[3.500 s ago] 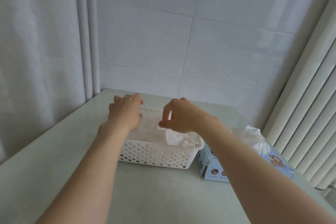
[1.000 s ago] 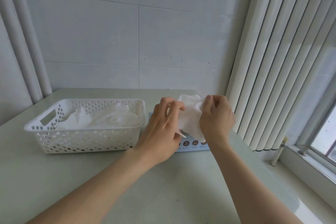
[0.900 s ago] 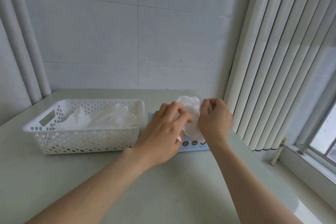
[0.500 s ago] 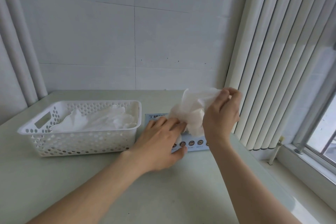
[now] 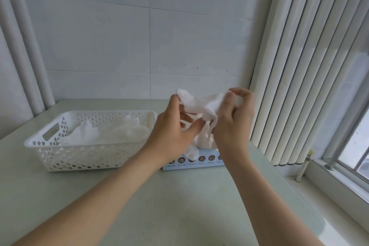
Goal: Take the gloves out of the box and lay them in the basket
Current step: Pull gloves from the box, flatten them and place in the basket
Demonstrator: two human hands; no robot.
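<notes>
A thin white glove [image 5: 199, 106] is stretched between both hands above the light blue glove box [image 5: 191, 163]. My left hand [image 5: 175, 130] pinches the glove's left end, and my right hand [image 5: 233, 124] grips its right end with curled fingers. More white glove material hangs below the hands down to the box, most of which is hidden behind my wrists. The white perforated basket [image 5: 60, 158] stands left of the box with several white gloves [image 5: 107, 134] lying in it.
The pale green table [image 5: 179, 205] carries the basket and box. A white tiled wall is behind, vertical blinds [image 5: 299, 66] close on the right, a window sill and frame [image 5: 343, 173] at lower right, and curtain folds at far left.
Earlier both hands were over the basket. They then moved to the box, my right hand pulled a glove up, and my left hand left the box top and took hold of the glove.
</notes>
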